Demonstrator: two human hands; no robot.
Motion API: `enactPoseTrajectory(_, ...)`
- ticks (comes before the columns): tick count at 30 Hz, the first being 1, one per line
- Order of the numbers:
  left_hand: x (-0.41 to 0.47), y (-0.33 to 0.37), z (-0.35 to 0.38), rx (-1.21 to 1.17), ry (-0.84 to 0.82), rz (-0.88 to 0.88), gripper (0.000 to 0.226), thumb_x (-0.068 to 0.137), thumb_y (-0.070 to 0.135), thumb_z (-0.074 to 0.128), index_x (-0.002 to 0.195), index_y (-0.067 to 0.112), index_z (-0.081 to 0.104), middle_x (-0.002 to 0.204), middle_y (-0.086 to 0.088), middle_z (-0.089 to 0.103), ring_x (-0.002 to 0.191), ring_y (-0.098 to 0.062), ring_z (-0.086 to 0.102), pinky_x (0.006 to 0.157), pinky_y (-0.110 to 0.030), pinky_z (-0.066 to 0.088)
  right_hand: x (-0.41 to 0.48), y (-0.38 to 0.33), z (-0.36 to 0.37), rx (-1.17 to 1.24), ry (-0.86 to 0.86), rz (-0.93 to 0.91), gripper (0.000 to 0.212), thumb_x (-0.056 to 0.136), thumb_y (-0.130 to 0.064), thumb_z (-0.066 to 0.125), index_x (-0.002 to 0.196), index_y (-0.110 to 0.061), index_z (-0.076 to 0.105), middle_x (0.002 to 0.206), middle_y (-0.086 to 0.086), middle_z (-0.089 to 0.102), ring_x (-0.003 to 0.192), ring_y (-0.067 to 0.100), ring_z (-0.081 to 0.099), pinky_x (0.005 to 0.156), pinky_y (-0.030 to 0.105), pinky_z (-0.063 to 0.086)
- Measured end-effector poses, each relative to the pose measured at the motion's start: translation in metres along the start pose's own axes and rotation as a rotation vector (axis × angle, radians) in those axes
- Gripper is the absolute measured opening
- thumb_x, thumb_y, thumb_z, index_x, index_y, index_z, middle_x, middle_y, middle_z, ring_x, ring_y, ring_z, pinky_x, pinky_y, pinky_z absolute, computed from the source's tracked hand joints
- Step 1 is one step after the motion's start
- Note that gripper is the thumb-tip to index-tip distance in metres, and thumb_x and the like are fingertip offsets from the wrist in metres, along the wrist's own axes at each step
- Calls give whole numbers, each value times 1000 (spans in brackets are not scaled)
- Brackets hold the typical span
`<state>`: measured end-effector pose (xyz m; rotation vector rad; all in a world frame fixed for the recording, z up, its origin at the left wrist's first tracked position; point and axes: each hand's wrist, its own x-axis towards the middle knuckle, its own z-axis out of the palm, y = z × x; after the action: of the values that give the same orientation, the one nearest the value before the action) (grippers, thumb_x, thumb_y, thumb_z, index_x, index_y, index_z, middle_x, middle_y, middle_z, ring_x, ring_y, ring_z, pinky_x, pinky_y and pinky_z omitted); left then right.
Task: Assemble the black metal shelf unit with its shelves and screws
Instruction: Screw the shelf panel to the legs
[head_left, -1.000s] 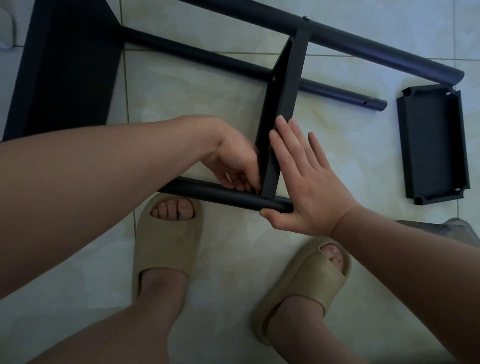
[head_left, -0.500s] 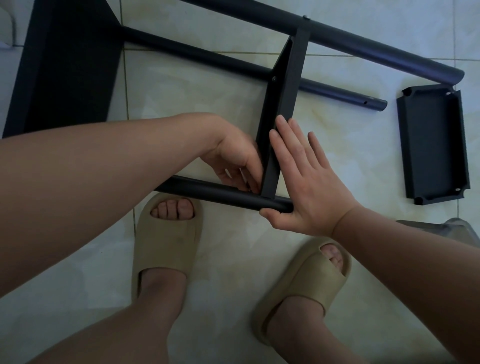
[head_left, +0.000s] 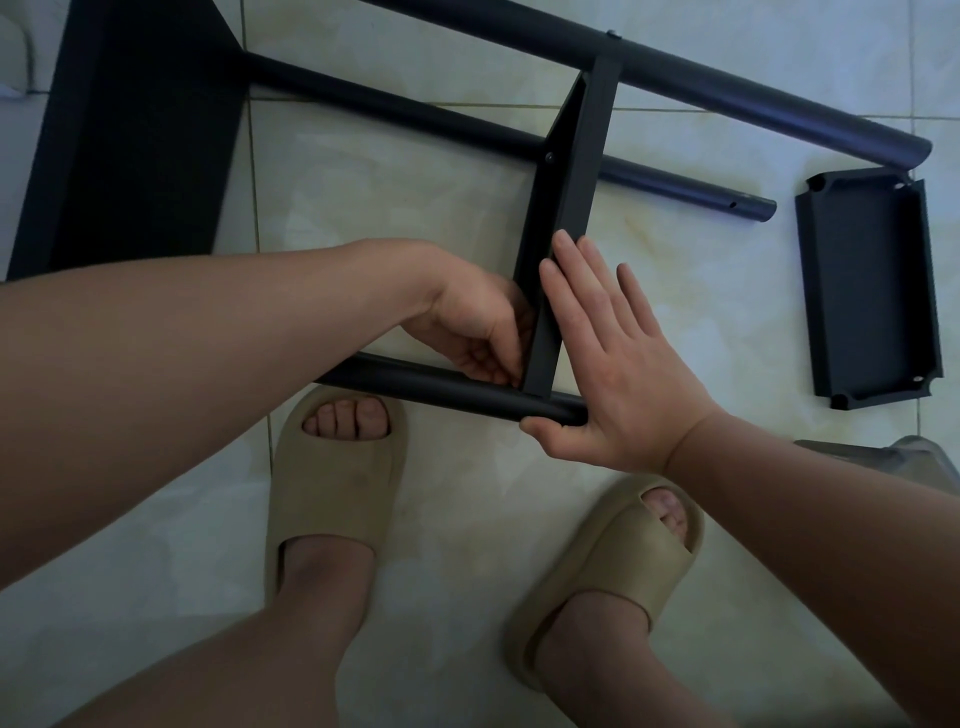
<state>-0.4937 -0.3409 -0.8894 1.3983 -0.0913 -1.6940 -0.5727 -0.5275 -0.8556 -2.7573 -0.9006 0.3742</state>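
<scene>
Shelf (head_left: 566, 208) stands edgewise, matte black, between round poles (head_left: 415, 111).

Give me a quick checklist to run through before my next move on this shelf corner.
1. Bracing: right hand flat against the shelf, thumb under the near pole: ok.
2. Shelf end meets the near pole: ok.
3. Screw started in that corner: cannot tell; the curled fingers of the left hand hide it.
4. Opposite end: far screw seated at the middle pole: ok.
5. Next part: spare shelf lying on the floor to the right: ok.
</scene>
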Motion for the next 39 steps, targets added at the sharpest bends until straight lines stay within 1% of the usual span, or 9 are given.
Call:
enactPoseTrajectory(6, -2, -5, 3, -57, -5, 77, 21, 90, -14, 54, 98, 3, 64, 88, -11, 68, 80, -20, 67, 79, -28, 56, 0, 0, 0, -2, 4, -2, 112, 81, -69, 51, 160, 1, 13, 169, 19, 3, 157, 33, -2, 124, 59, 13)
enactPoseTrajectory(11, -2, -10, 5, -101, -1, 106, 22, 90, -15, 53, 98, 2, 62, 80, -7, 69, 77, -18, 68, 75, -25, 56, 0, 0, 1, -2, 3, -1, 112, 82, -69, 50, 160, 1, 13, 169, 19, 3, 157, 32, -2, 124, 59, 13)
enactPoseTrajectory(15, -5, -8, 2, -106, -27, 58, 18, 92, -9, 55, 101, 3, 65, 86, -9, 72, 81, -19, 70, 78, -27, 57, 0, 0, 1, -3, 4, -3, 112, 82, -69, 50, 160, 1, 13, 169, 19, 3, 157, 33, -2, 124, 59, 12)
enactPoseTrajectory(18, -6, -3, -1, -41, -83, -39, 17, 94, -1, 56, 95, 7, 71, 92, -9, 74, 83, -19, 71, 83, -31, 54, 0, 0, 0, 3, 5, -3, 112, 82, -70, 49, 160, 2, 14, 169, 19, 4, 157, 33, -1, 124, 59, 12)
enactPoseTrajectory(20, -5, 1, -2, -18, -86, -64, 18, 94, -2, 56, 95, 7, 71, 90, -9, 74, 81, -18, 70, 81, -29, 54, 0, 0, 0, 3, 9, -2, 111, 82, -70, 49, 160, 2, 14, 169, 19, 4, 157, 33, -1, 124, 59, 12)
enactPoseTrajectory(23, -3, 4, -2, 1, -45, -48, 18, 94, -7, 55, 93, 5, 69, 84, -8, 73, 75, -16, 70, 74, -24, 57, 0, -1, -1, 2, 11, -1, 111, 82, -70, 49, 160, 2, 14, 169, 19, 5, 157, 33, 0, 124, 59, 13)
enactPoseTrajectory(31, -4, -7, 2, -72, -21, 36, 18, 91, -11, 55, 98, 0, 67, 89, -13, 71, 80, -20, 71, 79, -27, 58, 0, 0, -1, 0, 5, -1, 112, 82, -69, 50, 160, 2, 14, 169, 19, 4, 157, 33, -1, 124, 59, 13)
enactPoseTrajectory(35, -8, 1, -3, 45, -29, -2, 16, 92, -2, 61, 104, 5, 69, 100, -12, 73, 90, -20, 70, 89, -33, 54, 0, -1, 0, 3, 12, -5, 111, 82, -69, 49, 160, 2, 15, 169, 19, 5, 157, 34, 0, 124, 59, 14)
enactPoseTrajectory(39, -11, 11, -9, 196, -17, -88, 11, 92, 10, 66, 94, 17, 74, 89, 1, 74, 86, -13, 67, 82, -26, 51, 0, -1, 0, -2, 5, -1, 111, 82, -70, 49, 160, 2, 14, 169, 19, 5, 157, 33, -1, 124, 59, 13)
